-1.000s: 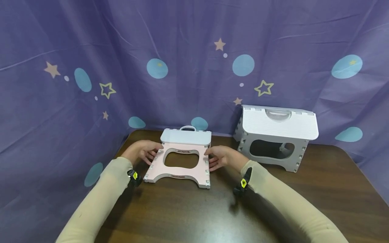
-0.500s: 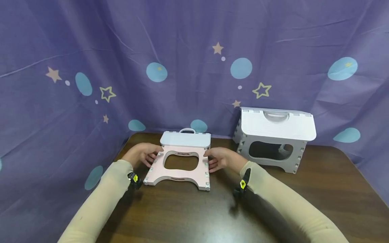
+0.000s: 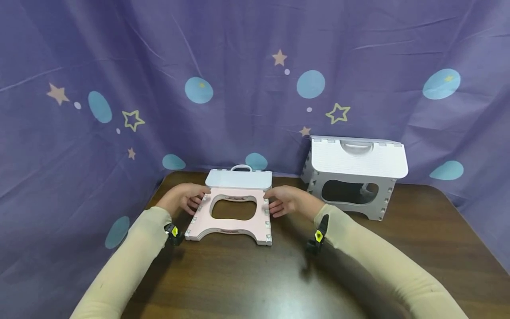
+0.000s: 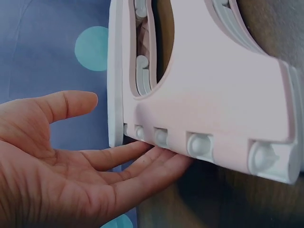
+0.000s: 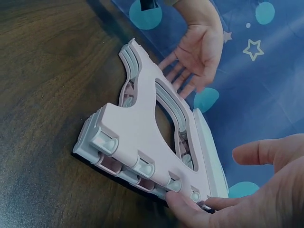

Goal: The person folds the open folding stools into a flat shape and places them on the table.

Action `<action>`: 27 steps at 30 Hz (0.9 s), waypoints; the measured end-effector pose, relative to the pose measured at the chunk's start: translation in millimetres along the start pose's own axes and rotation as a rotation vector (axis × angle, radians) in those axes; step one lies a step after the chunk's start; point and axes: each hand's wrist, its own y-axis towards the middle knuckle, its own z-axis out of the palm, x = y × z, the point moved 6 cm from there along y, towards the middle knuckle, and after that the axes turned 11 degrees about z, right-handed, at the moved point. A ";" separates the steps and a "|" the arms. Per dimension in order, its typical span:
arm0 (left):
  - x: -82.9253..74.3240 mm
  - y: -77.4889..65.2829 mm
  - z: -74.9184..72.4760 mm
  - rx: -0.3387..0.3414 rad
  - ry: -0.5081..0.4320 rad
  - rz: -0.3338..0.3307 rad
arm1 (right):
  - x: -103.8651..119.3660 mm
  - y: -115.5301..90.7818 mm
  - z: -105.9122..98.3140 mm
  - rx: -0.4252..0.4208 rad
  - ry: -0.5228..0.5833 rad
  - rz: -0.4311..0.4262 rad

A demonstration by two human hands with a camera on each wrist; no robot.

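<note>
A folded step stool (image 3: pixel 203 217), pink with a pale white-blue top panel and a carrying handle, lies flat on the brown table. At its left edge is my left hand (image 3: pixel 185 197); in the left wrist view its straight fingers (image 4: pixel 156 173) touch the edge from beneath, and the thumb stands apart from the stool. My right hand (image 3: pixel 284 199) is at the opposite edge. The right wrist view shows its fingertips (image 5: pixel 183 206) against the hinged side, the thumb raised away from it.
A larger grey-and-white folding stool (image 3: pixel 358 159) stands unfolded at the back right of the table (image 3: pixel 247 283). Behind the table hangs a purple curtain (image 3: pixel 239 119) with stars and blue ovals, which also runs along the left side.
The head view has shifted slightly. Both hands stay at the sides of the folded stool, and neither stool has visibly moved on the table.
</note>
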 end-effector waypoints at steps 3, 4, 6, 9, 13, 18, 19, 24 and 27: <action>-0.6 0.8 0.0 -0.011 -0.015 0.000 | 1.3 -2.6 0.3 -0.011 -0.018 -0.004; -0.9 1.4 -0.3 -0.016 -0.017 -0.002 | 2.0 -3.7 0.2 -0.016 -0.025 -0.007; -2.9 3.5 -1.9 -0.021 -0.010 0.003 | 4.1 -6.5 0.0 -0.029 -0.050 -0.024; -11.7 1.6 -2.1 -0.044 0.020 0.028 | 10.1 -14.3 -1.0 -0.058 -0.121 -0.083; -33.2 -10.9 3.5 -0.101 0.034 0.115 | 22.0 -32.3 -2.3 -0.091 -0.239 -0.206; -62.5 -22.2 15.9 -0.155 0.003 0.256 | 40.0 -60.2 -8.3 -0.151 -0.417 -0.373; -67.6 -22.7 18.5 -0.161 -0.006 0.278 | 43.9 -66.5 -10.4 -0.166 -0.450 -0.410; -94.4 -24.5 33.2 -0.201 -0.050 0.406 | 62.4 -103.8 -21.9 -0.227 -0.582 -0.636; -111.2 -26.2 43.1 -0.242 -0.091 0.526 | 70.5 -129.1 -34.8 -0.312 -0.644 -0.763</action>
